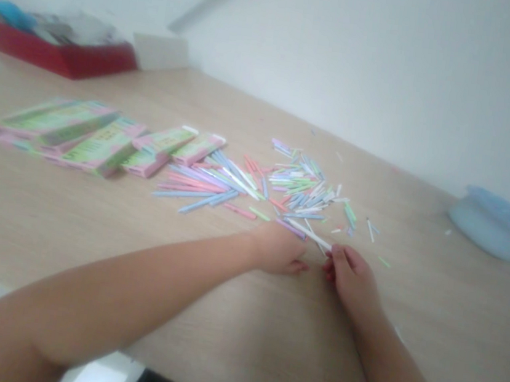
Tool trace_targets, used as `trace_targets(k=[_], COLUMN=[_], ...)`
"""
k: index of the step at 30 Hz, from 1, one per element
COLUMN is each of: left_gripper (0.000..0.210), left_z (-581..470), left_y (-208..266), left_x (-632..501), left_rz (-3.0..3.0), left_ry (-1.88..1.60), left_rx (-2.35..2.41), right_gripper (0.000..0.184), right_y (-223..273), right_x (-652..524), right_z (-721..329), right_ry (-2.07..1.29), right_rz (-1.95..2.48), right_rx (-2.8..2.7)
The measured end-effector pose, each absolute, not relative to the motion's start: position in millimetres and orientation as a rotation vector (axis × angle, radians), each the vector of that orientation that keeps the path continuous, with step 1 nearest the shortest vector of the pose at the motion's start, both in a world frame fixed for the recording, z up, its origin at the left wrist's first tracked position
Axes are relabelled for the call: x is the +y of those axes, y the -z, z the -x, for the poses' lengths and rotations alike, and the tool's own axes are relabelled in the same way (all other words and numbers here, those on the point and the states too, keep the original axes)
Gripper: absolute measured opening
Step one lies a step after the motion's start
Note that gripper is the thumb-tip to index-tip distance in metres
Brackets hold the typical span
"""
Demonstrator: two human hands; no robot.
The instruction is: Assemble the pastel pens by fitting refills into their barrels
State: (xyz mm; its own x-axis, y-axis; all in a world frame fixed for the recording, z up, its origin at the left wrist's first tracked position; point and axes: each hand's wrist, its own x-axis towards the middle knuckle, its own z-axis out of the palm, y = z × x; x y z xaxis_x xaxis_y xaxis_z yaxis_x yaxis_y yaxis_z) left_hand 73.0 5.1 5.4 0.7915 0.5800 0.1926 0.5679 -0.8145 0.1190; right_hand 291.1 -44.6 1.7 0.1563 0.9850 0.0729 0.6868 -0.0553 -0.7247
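My right hand (pixel 353 276) pinches the end of a long white straw-like stick (pixel 312 233) between thumb and fingers. The stick slants up and left past my left hand (pixel 278 249), whose fingers are curled, low over the table; what they hold, if anything, is hidden. Beside that hand lies a purple stick (pixel 292 228). Short cut pieces (pixel 299 187) in pastel colours and white form a loose heap beyond both hands. To the left, longer pink, blue and purple sticks (pixel 200 185) lie fanned out. The picture is blurred, so exact material is unclear.
Several flat green and pink boxes (pixel 102 144) lie overlapping at the left. A red tray (pixel 73 60) with mixed items stands at the back left, near a white card-like block (pixel 160 52). A pale blue container (pixel 499 227) sits at the right by the wall (pixel 390 77).
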Motion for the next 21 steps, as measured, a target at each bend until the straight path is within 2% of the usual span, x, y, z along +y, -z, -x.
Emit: trace_targets(k=[6, 21], left_gripper=[0.056, 0.032], left_z=[-67.3, -68.1], left_y=[-7.9, -2.0], left_x=[6.5, 5.5], left_rz=[-2.905, -2.958], left_ry=[-0.352, -0.350], left_rx=[0.846, 0.762], right_gripper=[0.042, 0.044], right_y=[-1.4, -6.2], right_x=[-45.1, -49.6], right_z=[-291.3, -288.2], right_ry=[-0.666, -0.631], right_rz=[1.804, 1.814], right_rx=[-1.557, -1.569])
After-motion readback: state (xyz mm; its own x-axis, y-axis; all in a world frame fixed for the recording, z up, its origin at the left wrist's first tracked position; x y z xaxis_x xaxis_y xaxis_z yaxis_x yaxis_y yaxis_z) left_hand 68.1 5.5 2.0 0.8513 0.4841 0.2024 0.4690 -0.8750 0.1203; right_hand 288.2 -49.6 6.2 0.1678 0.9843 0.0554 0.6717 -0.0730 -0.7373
